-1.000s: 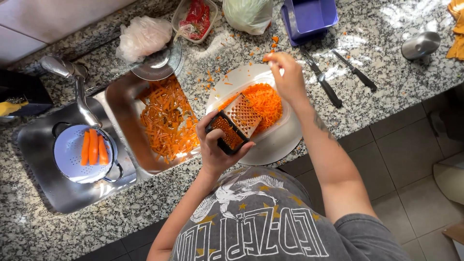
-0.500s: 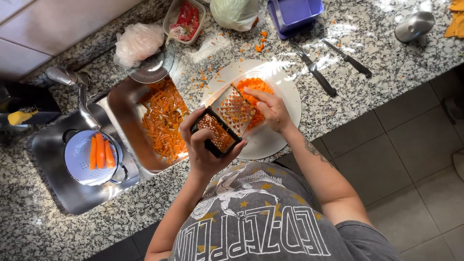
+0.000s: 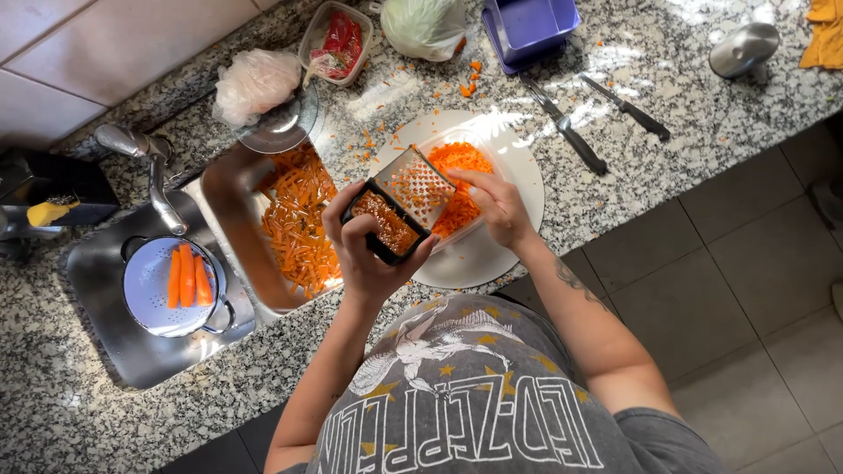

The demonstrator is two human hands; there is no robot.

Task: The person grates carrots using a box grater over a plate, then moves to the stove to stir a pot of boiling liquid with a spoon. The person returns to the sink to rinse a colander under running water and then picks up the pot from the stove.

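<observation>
From above, I saw my left hand [image 3: 364,250] wrapped around the black-rimmed end of a box grater [image 3: 399,206], fingers curled shut on it. The grater lay tilted over a round white plate [image 3: 518,189], its metal face turned up and speckled with orange shreds. My right hand [image 3: 496,206] pressed against the grater's far side, fingers bent close together; I could not tell whether they pinched a carrot piece, since nothing of one showed. A heap of grated carrot [image 3: 457,167] sat on the plate just beyond the grater, touching its upper end.

The plate rested near the counter's [image 3: 685,96] front edge, with tiled floor beyond. To its right lay open granite, then two dark-handled knives [image 3: 566,132], well apart from my hands. Loose shreds were scattered above the plate.

Left of the plate, just beside my left hand, a metal tray [image 3: 233,219] held peelings or strips of carrot. Farther left, a colander [image 3: 149,298] in the sink [image 3: 105,342] held three whole carrots [image 3: 187,276]. Along the back stood a small tub [image 3: 312,39] with red pieces, two filled plastic bags [image 3: 255,83], and a purple box [image 3: 531,26].
</observation>
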